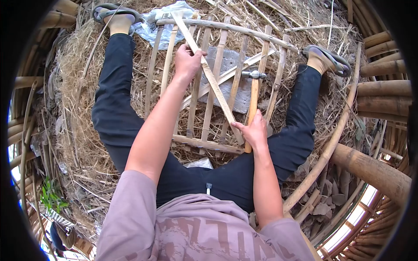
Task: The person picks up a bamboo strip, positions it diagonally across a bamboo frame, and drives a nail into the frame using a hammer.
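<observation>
My left hand point(189, 62) grips the upper part of a flat pale bamboo strip point(217, 90). That strip slants across a frame of bamboo slats point(235, 28), which lies between my legs. My right hand point(253, 130) is closed around the wooden handle of a hammer point(253, 102); its thumb and finger also rest at the strip's lower end. The hammer's metal head points away from me, above the slats. A second pale strip point(226, 77) crosses the frame on the opposite diagonal. Beneath the slats lies a grey stone slab point(243, 98).
Dry straw and shavings point(78, 113) cover the ground. A crumpled plastic bag point(167, 13) lies at the frame's far left corner. Thick bamboo poles point(370, 167) stand at the right, with rubble point(326, 202) beside them. My sandalled feet point(326, 61) flank the frame.
</observation>
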`<state>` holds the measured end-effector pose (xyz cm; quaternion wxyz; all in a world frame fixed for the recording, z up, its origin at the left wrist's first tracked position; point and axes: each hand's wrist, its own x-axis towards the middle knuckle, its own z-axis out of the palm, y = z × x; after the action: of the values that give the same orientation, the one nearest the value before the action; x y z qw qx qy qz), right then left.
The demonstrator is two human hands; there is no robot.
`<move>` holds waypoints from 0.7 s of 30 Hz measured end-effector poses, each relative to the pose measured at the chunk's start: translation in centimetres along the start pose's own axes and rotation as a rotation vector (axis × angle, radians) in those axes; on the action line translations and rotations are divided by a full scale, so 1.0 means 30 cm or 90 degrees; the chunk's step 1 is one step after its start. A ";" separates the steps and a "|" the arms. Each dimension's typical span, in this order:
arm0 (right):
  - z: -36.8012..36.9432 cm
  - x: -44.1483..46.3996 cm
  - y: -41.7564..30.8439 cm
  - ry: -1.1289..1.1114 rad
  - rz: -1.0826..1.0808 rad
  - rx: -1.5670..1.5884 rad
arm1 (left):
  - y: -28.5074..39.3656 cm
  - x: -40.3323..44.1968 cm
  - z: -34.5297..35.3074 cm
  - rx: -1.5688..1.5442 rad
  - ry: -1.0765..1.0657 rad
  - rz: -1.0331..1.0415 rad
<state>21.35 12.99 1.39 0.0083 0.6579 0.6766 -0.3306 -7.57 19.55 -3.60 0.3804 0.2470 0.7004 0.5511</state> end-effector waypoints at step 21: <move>-0.020 -0.015 -0.016 0.065 -0.058 0.150 | -0.012 -0.014 -0.008 0.118 0.027 -0.042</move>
<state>21.23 12.91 2.29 -0.1185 0.6386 0.6619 -0.3741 -7.47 18.99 -3.82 0.3587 0.2466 0.7640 0.4763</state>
